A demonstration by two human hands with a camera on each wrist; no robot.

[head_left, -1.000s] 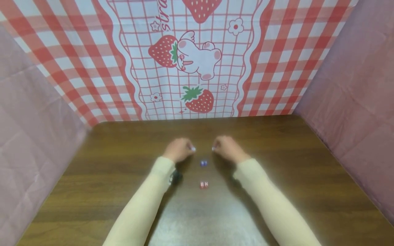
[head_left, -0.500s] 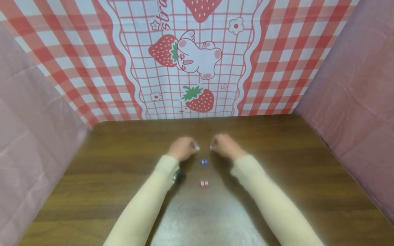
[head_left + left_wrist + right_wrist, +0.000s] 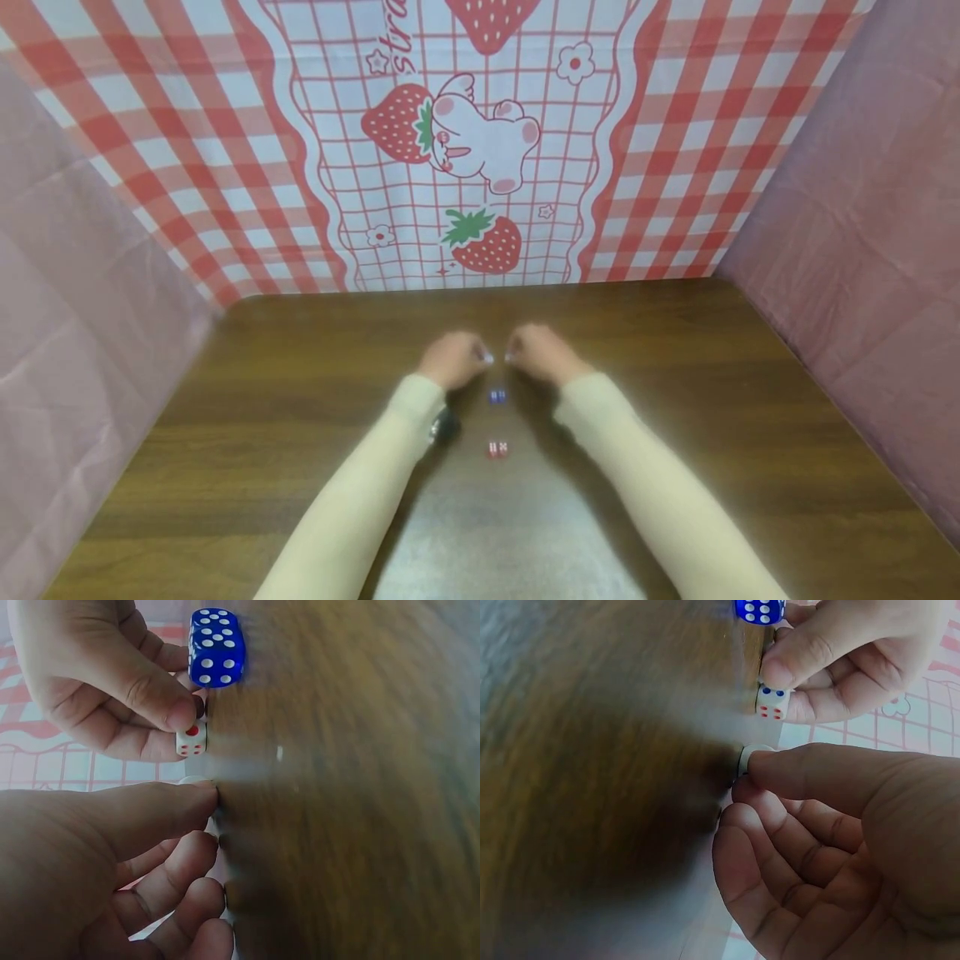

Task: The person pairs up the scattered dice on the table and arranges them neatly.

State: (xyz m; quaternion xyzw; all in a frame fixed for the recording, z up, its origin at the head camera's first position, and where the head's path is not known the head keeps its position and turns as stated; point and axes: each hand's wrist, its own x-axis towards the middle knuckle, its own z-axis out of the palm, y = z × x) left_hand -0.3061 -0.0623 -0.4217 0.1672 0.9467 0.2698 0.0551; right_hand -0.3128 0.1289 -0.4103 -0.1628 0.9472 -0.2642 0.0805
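Note:
In the head view my left hand (image 3: 455,360) and right hand (image 3: 545,354) face each other over the wooden table, a narrow gap between their fingertips. Each pinches a small white die between thumb and fingers. The left hand's white die (image 3: 772,703) shows blue and red pips in the right wrist view. A red pip marks one face of the right hand's white die (image 3: 193,741), red pips another. Both dice are held right at the tabletop. Just nearer than the hands, two blue dice (image 3: 497,397) with white pips stand side by side.
Closer to me, a pair of red dice (image 3: 498,450) sits in line with the blue ones. The brown table (image 3: 225,467) ends at a strawberry-print cloth (image 3: 480,167) behind. Pink cloth walls (image 3: 862,208) rise at both sides.
Both hands have moved inward, narrowing the gap between the two white dice. The blue and red dice have stayed in place.

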